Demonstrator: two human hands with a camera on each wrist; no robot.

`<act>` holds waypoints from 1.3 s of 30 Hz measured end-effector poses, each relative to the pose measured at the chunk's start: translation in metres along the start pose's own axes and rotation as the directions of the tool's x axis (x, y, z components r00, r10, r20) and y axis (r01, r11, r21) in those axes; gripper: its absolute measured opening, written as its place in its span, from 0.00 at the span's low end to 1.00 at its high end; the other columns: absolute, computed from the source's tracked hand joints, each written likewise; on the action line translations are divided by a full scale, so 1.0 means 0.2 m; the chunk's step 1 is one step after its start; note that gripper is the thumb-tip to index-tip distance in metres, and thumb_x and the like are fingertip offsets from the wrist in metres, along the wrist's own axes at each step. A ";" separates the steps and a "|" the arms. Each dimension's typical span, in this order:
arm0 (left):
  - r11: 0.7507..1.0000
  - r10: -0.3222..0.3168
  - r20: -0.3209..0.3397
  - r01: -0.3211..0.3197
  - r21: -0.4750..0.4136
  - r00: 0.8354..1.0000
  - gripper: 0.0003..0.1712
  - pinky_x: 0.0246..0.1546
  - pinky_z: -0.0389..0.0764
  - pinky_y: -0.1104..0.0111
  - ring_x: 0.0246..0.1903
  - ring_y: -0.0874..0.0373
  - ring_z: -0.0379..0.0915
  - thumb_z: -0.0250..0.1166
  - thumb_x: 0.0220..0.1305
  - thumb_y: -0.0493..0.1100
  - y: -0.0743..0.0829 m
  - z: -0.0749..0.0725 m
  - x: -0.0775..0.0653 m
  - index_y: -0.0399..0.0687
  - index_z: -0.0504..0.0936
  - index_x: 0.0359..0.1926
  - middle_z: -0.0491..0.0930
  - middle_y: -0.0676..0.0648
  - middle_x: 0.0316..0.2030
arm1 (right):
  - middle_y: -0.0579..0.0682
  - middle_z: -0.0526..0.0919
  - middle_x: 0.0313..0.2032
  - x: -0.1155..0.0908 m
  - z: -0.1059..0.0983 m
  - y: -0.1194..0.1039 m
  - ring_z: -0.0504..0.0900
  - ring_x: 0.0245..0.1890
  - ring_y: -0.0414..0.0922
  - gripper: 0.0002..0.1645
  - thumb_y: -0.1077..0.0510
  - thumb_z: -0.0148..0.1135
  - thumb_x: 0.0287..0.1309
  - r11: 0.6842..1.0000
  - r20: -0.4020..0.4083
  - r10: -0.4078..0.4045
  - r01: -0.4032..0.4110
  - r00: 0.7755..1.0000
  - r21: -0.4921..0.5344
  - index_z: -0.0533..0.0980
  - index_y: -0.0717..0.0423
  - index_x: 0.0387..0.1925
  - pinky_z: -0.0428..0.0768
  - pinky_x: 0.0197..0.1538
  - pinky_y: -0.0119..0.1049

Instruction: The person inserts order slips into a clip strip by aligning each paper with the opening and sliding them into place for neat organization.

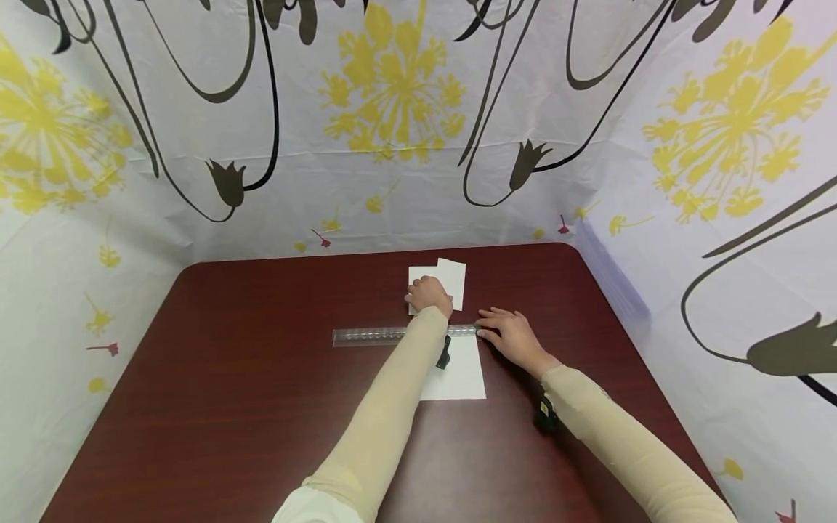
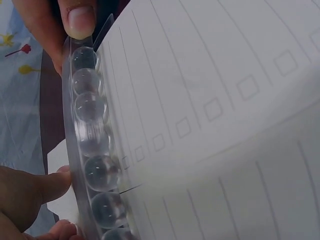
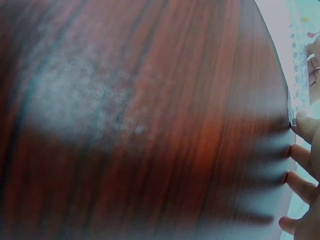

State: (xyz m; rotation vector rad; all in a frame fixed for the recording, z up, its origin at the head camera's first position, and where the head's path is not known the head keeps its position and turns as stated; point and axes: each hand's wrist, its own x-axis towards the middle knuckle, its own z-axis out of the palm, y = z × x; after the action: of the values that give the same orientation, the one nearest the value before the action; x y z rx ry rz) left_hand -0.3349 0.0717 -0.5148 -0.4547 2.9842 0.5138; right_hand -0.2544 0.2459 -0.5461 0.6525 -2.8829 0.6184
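Observation:
My left hand (image 1: 429, 293) rests over two overlapping pieces of white paper (image 1: 453, 282) at the back of the table. Its thumb and a fingertip show apart in the left wrist view, with paper behind them. A clear plastic ruler (image 1: 366, 335) with a row of round bumps lies across the top of a larger white sheet (image 1: 458, 374). Printed lines and small squares mark that sheet in the left wrist view. At the ruler's right end is my right hand (image 1: 515, 338), thumb pressing the end and other fingers spread on the table.
The dark reddish wood table (image 1: 229, 392) has rounded back corners. White cloth (image 1: 392, 196) with yellow and grey flower prints surrounds it at the back and sides. My left forearm (image 1: 386, 407) crosses over the ruler and hides part of the sheet.

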 end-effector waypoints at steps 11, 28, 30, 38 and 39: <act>0.998 0.014 -0.049 -0.017 -0.054 0.999 0.35 0.56 0.79 0.54 0.56 0.47 0.77 0.70 0.59 0.54 -0.02 0.02 0.02 0.37 0.74 0.60 0.81 0.41 0.54 | 0.55 0.78 0.64 0.00 0.00 0.00 0.71 0.69 0.57 0.19 0.51 0.62 0.66 1.000 0.026 0.019 -0.020 0.999 0.003 0.82 0.53 0.55 0.61 0.68 0.71; 0.996 0.065 -0.067 -0.069 -0.051 0.996 0.08 0.54 0.78 0.56 0.46 0.49 0.82 0.65 0.63 0.40 -0.06 -0.01 0.05 0.45 0.87 0.41 0.87 0.44 0.40 | 0.54 0.77 0.64 0.00 -0.01 0.00 0.71 0.69 0.57 0.20 0.52 0.62 0.66 0.999 0.024 0.027 -0.027 0.999 0.019 0.81 0.53 0.56 0.60 0.68 0.71; 0.995 0.066 -0.063 -0.070 -0.066 0.996 0.09 0.54 0.77 0.55 0.46 0.49 0.82 0.64 0.64 0.41 -0.06 -0.02 0.06 0.45 0.87 0.42 0.88 0.44 0.41 | 0.54 0.77 0.65 0.01 0.00 0.00 0.70 0.70 0.56 0.20 0.51 0.62 0.66 0.999 0.029 0.038 -0.039 0.999 0.027 0.81 0.53 0.56 0.59 0.69 0.70; 0.988 0.042 -0.031 -0.046 -0.151 0.999 0.12 0.55 0.77 0.54 0.46 0.49 0.84 0.61 0.67 0.46 -0.10 -0.05 0.07 0.45 0.87 0.41 0.88 0.44 0.41 | 0.54 0.76 0.66 0.00 -0.01 -0.01 0.69 0.71 0.57 0.21 0.51 0.61 0.67 0.999 0.053 0.037 -0.039 0.998 0.036 0.81 0.53 0.57 0.58 0.69 0.70; 0.985 0.038 -0.028 -0.042 -0.169 0.999 0.12 0.56 0.77 0.54 0.46 0.49 0.84 0.61 0.67 0.46 -0.10 -0.05 0.08 0.45 0.87 0.40 0.88 0.43 0.41 | 0.54 0.76 0.66 0.00 -0.01 -0.01 0.69 0.71 0.57 0.21 0.51 0.61 0.67 0.999 0.053 0.036 -0.038 0.998 0.037 0.81 0.53 0.57 0.57 0.70 0.70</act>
State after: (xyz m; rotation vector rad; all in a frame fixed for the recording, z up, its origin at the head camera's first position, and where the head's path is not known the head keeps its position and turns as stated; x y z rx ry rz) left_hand -0.3439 0.0458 -0.5130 -0.4163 2.9912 0.7758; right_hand -0.2535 0.2452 -0.5430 0.6303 -2.9446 0.6725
